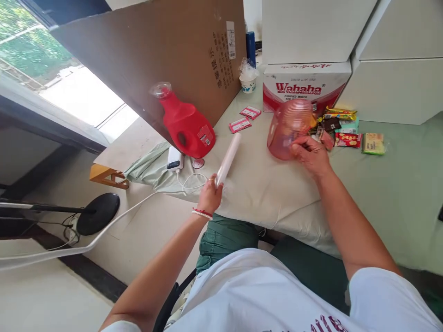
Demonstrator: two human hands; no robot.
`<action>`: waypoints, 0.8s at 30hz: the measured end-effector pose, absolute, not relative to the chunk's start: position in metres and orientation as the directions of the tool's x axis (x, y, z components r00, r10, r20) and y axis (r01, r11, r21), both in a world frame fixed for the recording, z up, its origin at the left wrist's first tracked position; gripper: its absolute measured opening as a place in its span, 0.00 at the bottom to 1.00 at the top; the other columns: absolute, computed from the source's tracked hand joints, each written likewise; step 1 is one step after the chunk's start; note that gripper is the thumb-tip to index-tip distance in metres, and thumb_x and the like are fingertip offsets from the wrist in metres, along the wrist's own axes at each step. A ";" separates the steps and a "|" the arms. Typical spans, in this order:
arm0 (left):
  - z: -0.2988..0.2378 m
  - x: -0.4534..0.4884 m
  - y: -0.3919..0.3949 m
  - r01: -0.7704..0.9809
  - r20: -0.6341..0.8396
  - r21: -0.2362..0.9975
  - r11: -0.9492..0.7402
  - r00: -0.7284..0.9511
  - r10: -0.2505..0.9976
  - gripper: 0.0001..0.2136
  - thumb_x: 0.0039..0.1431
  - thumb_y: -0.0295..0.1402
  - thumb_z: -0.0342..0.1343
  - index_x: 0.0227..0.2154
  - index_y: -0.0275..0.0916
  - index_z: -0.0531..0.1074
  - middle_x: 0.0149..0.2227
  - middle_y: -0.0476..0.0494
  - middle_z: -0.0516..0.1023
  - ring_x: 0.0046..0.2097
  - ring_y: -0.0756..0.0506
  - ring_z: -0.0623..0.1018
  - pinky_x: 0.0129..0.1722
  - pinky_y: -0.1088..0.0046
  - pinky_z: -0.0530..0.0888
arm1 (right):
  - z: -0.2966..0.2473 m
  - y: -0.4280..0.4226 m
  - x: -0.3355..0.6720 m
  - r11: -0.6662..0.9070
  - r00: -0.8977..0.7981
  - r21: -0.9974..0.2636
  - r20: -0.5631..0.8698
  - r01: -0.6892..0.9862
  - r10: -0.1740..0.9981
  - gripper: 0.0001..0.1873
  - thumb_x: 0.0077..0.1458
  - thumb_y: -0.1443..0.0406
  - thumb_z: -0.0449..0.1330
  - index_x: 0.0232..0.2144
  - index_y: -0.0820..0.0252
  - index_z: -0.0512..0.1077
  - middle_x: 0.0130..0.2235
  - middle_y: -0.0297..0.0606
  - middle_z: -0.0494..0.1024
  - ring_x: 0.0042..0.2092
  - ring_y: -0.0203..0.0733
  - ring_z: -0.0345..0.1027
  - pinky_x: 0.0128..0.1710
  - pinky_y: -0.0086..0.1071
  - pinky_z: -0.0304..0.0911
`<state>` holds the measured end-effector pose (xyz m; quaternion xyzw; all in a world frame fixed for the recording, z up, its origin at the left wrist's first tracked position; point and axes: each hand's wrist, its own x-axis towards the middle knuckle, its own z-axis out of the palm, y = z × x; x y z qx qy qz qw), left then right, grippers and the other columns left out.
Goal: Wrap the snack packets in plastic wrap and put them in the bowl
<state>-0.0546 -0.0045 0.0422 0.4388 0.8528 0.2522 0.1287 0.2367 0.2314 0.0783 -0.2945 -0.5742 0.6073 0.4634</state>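
Note:
My left hand (pixel 211 194) is closed around the lower end of a long pale pink cylinder (pixel 229 157), whose kind I cannot make out. The cylinder slants up and to the right over the cloth. With fingers pinched at its near edge, my right hand (pixel 310 156) grips a translucent pink plastic jar (pixel 289 129) with a ribbed end, tilted above the table. Yellow-orange shows through the jar; whether it lies inside or behind cannot be told. Packaged snacks (pixel 341 124) lie just beyond that hand. Left of the cylinder stands a red bottle with a handle (pixel 187 124).
A large cardboard box (pixel 173 50) stands behind the red bottle. At the back are a Wahaha carton (pixel 304 85) and a paper cup (pixel 248 84). Two pink packets (pixel 240 125) lie mid-table. A white power bank (pixel 175 159) trails a cable near the left edge.

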 end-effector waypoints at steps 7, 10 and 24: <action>0.054 -0.029 -0.017 0.592 0.068 0.697 0.405 -0.617 0.784 0.21 0.63 0.44 0.53 0.54 0.37 0.70 0.47 0.37 0.79 0.48 0.38 0.79 0.54 0.56 0.75 | 0.077 0.200 0.244 0.401 -0.658 -0.910 0.240 0.102 0.713 0.22 0.61 0.44 0.64 0.36 0.55 0.77 0.32 0.33 0.75 0.32 0.38 0.64 0.34 0.32 0.59; 0.062 -0.005 -0.051 0.403 0.079 0.872 0.278 -0.676 0.732 0.23 0.66 0.49 0.53 0.57 0.40 0.66 0.46 0.40 0.77 0.43 0.42 0.79 0.46 0.63 0.77 | 0.074 0.186 0.231 0.665 -0.773 -0.685 0.236 0.298 0.589 0.12 0.70 0.58 0.57 0.38 0.56 0.77 0.41 0.40 0.78 0.42 0.45 0.69 0.41 0.35 0.61; 0.081 0.061 -0.063 0.005 -0.126 0.990 0.141 -0.417 0.900 0.21 0.69 0.52 0.55 0.54 0.43 0.68 0.42 0.42 0.81 0.37 0.44 0.81 0.36 0.66 0.79 | 0.071 0.139 0.241 0.448 -0.591 -0.851 0.217 0.276 0.777 0.20 0.73 0.57 0.51 0.60 0.57 0.71 0.60 0.48 0.71 0.52 0.45 0.72 0.54 0.40 0.70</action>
